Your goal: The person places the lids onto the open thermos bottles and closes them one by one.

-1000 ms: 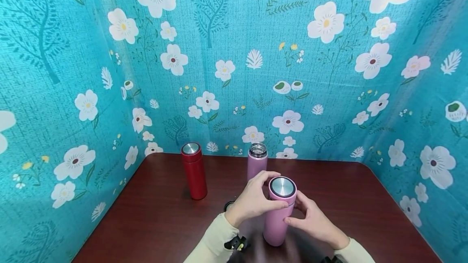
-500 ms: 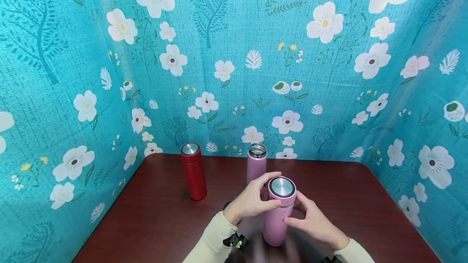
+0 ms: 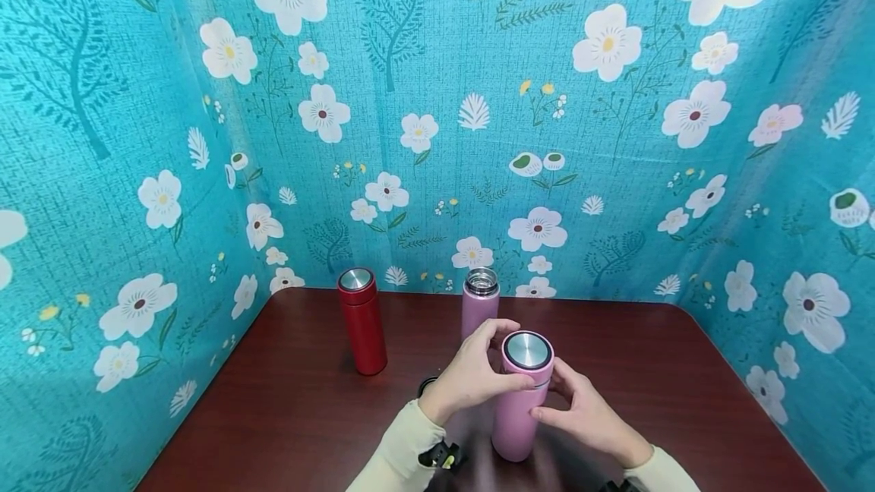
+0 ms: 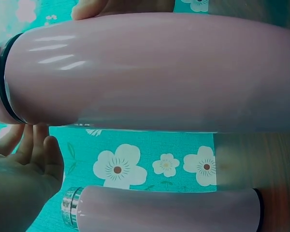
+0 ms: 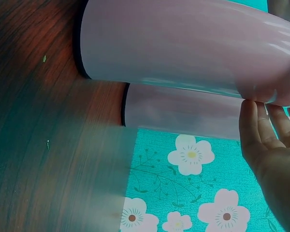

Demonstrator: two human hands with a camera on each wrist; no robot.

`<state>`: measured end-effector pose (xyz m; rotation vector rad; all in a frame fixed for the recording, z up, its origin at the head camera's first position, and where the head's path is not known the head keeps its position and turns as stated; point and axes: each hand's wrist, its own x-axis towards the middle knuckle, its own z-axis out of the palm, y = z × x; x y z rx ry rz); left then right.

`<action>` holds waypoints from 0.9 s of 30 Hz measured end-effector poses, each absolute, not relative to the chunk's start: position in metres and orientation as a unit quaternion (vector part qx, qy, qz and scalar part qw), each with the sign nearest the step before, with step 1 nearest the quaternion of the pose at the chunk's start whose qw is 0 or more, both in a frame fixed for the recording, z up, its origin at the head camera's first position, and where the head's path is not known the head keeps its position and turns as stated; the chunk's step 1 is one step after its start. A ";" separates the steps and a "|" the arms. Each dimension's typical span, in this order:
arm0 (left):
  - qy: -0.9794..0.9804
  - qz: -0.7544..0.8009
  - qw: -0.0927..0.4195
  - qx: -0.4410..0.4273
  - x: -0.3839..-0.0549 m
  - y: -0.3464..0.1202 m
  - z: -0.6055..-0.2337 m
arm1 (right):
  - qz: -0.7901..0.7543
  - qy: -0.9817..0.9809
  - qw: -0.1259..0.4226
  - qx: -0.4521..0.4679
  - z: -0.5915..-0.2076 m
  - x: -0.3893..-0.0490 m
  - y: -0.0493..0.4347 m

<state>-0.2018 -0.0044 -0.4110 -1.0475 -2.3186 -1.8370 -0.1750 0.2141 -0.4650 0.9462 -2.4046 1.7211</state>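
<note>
Together, left fingers [image 3: 509, 383] and right fingers [image 3: 552, 416] hold one pink bottle [image 3: 516, 425]; two bottles [image 3: 362, 329] [image 3: 480, 310] stand behind.

Both sleeves [image 3: 399, 446] are plain pale cream, and the left bears a black device [image 3: 434, 456] marked with yellow.

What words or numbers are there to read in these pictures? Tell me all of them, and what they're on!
There are none I can read.
Front pink bottle: no readable words; tiny pale marks at its edge in the left wrist view are too small to tell.
Back pink bottle: none seen, but part is hidden.
Red bottle: none seen.
Cloth: flowers, leaves and trees, no readable letters.
</note>
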 end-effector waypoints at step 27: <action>-0.732 -0.601 0.004 -0.322 -0.195 -0.003 -0.410 | 0.549 -0.775 0.030 0.313 -0.466 -0.178 0.215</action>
